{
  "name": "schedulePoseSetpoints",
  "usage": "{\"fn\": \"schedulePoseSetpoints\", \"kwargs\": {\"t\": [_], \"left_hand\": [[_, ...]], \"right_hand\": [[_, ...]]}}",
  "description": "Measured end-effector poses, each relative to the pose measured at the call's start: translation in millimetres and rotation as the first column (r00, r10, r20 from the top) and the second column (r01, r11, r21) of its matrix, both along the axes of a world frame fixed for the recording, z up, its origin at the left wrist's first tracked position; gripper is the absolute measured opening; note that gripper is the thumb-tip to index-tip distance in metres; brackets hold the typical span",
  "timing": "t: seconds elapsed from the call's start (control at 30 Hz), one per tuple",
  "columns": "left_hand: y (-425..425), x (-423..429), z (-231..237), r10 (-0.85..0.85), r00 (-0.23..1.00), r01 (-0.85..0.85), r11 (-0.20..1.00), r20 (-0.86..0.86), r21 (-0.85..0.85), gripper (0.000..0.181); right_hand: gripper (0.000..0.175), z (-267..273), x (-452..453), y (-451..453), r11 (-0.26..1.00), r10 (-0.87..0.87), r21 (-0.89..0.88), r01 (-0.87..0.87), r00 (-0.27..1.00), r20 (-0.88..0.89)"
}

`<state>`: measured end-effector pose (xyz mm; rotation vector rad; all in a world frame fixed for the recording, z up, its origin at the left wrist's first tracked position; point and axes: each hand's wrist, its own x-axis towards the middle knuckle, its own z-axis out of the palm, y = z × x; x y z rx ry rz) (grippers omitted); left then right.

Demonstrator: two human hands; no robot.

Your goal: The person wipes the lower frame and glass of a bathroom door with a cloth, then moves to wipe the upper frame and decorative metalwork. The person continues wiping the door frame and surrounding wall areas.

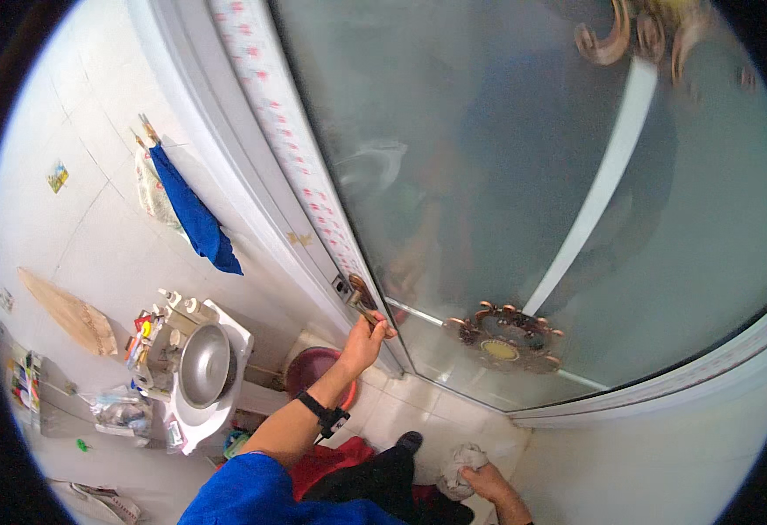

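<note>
My left hand point(365, 341) grips the lever handle point(366, 311) on the frame of a frosted glass door point(449, 164). A black band with a small device point(323, 415) is on that wrist. Low on the right, my right hand point(486, 483) is closed around a crumpled off-white cloth point(462, 467), held above the tiled floor. Copper-coloured ornaments point(507, 335) and a pale strip point(593, 190) decorate the glass. Blurred shapes show in the pane.
To the left, a white washbasin point(193, 433) carries a metal bowl point(205, 366) beside several bottles. A reddish plastic tub point(311, 377) stands on the floor near the doorway. A blue towel point(196, 216) hangs on the white tiled wall. Red fabric point(331, 462) shows below my left arm.
</note>
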<state>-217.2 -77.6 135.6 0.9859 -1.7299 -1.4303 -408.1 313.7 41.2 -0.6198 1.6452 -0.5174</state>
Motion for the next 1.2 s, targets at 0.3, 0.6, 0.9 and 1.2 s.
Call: {"fn": "schedulePoseSetpoints", "kwargs": {"t": [0.3,0.6,0.9,1.2], "left_hand": [[-26.7,-87.1,46.6,0.078,0.976,0.045,0.839,-0.202,0.542,0.032],[-40.8,-131.5,46.6,-0.009,0.995,0.037,0.962,-0.102,0.271,0.038],[245.9,86.9,-126.7,-0.092,0.917,-0.094,0.895,0.387,0.435,0.038],[523.7,280.3,-158.9,0.390,0.730,-0.672,0.559,0.562,0.485,0.032]], "right_hand": [[0.057,74.3,-0.4,72.9,0.915,-0.299,-0.210,0.343,0.930,0.215],[0.053,68.9,-3.4,38.5,0.891,-0.452,0.051,0.452,0.892,-0.019],[0.052,17.7,-61.7,30.9,0.992,-0.119,0.049,0.117,0.992,0.033],[0.035,26.2,-53.1,20.5,0.998,0.001,0.059,-0.007,0.995,0.104]]}}
